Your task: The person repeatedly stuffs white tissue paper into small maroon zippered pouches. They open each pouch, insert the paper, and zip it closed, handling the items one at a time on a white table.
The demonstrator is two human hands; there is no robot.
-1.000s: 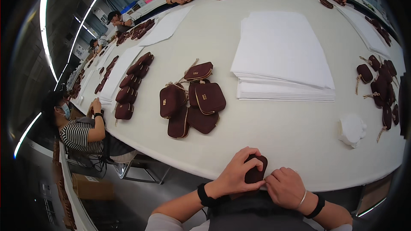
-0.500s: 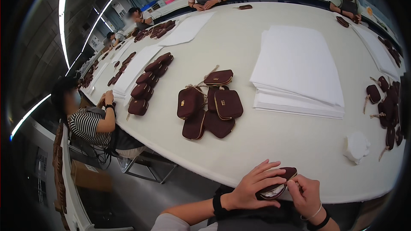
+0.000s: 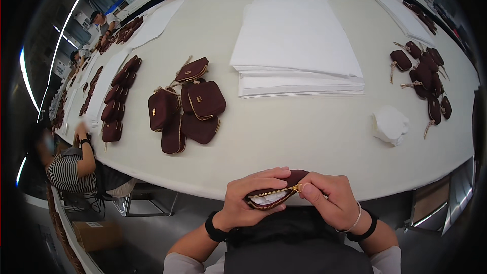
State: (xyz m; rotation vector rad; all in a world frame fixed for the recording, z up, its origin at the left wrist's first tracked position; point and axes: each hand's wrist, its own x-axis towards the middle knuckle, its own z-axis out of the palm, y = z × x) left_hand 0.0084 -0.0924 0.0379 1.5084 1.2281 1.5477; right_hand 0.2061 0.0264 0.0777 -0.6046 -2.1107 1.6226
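Observation:
Near the table's front edge, I hold a small dark maroon zip pouch (image 3: 298, 176) between both hands. Its gold zipper is partly undone, and white stuffing (image 3: 271, 199) shows through the gap. My left hand (image 3: 248, 193) wraps round the pouch's left end, fingers over the top and thumb below. The thumb and fingers of my right hand (image 3: 329, 198) pinch the gold zipper pull (image 3: 298, 187) at the right end of the gap. Farther off to the left lies a loose group of similar maroon pouches (image 3: 207, 100), some with beige cords.
A stack of white sheets (image 3: 294, 35) covers the table's middle. Right of it lie crumpled white material (image 3: 390, 125) and a heap of corded maroon pouches (image 3: 425, 73). A row of pouches (image 3: 112, 111) stands at left, near a co-worker in a striped top (image 3: 71, 175). Other people sit around the far edge.
The view has swung right and down, so the table's contents sit farther left and higher. The pouch has turned in my hands, showing its zipper gap and the pull more plainly.

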